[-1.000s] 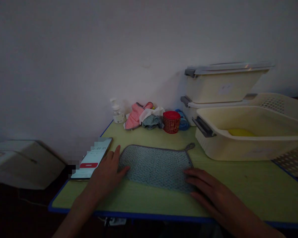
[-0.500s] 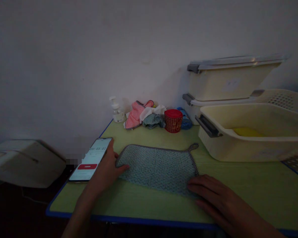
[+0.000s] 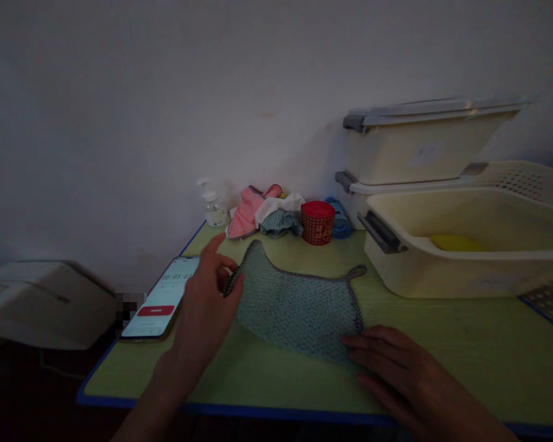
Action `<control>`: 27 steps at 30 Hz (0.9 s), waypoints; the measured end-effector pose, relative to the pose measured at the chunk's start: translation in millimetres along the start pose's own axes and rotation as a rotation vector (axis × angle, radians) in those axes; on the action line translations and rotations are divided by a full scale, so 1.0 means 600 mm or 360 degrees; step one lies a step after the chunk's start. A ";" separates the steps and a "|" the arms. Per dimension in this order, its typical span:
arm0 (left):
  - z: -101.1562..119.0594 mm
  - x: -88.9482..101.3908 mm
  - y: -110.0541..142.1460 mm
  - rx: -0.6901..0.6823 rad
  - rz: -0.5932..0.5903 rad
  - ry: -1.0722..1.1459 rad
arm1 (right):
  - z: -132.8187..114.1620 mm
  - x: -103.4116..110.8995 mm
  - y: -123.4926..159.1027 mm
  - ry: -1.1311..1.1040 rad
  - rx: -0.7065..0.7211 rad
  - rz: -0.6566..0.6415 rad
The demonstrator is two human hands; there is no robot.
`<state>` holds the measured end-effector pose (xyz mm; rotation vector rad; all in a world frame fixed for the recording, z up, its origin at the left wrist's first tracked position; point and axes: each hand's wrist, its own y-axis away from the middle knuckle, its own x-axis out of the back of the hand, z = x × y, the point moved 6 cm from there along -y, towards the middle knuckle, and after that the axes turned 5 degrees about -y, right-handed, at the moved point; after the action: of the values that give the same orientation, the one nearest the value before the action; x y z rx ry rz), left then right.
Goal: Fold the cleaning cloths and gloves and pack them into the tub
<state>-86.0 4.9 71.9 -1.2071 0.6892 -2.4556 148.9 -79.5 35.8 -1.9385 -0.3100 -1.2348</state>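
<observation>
A grey-green woven cleaning cloth, with a dark checked edge and a hanging loop at its far right corner, lies in front of me on the table. My left hand pinches its left edge between thumb and fingers, the index finger pointing up, and that side is raised off the table. The right part of the cloth stays down. My right hand rests with its fingers stretched out over the near right corner, touching it.
A lit phone showing a timer lies by the table's left edge. At the back are a pump bottle, a heap of cloths, a red round container and a blue roll. Cream bins fill the right side.
My left hand has risen and lifted the left edge of the cloth, which lay flat before. My right hand keeps its place on the near right corner.
</observation>
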 end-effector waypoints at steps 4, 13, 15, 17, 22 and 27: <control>0.128 -0.043 0.038 -0.0856 -0.0152 -0.0095 | 0.003 0.003 0.001 -0.0096 -0.0074 0.0017; 0.166 -0.153 0.130 -0.1445 -0.0887 -0.0213 | 0.007 0.004 -0.004 -0.0287 -0.0210 -0.0027; 0.156 -0.153 0.127 -0.1323 -0.0938 -0.0166 | 0.007 0.008 -0.002 -0.0295 -0.0213 0.0049; 0.150 -0.149 0.125 -0.1238 -0.0955 -0.0151 | 0.008 0.011 0.001 -0.0298 -0.0225 0.0110; 0.152 -0.144 0.124 -0.1207 -0.0934 -0.0140 | 0.014 0.008 0.003 -0.0362 -0.0300 0.0070; 0.170 -0.145 0.114 -0.1242 -0.0794 -0.0017 | 0.019 0.003 0.006 -0.0484 -0.0326 0.0065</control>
<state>52.0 -38.9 31.8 -1.8411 1.6069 -2.6285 159.1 -74.0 33.4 -2.3028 -0.3060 -0.9746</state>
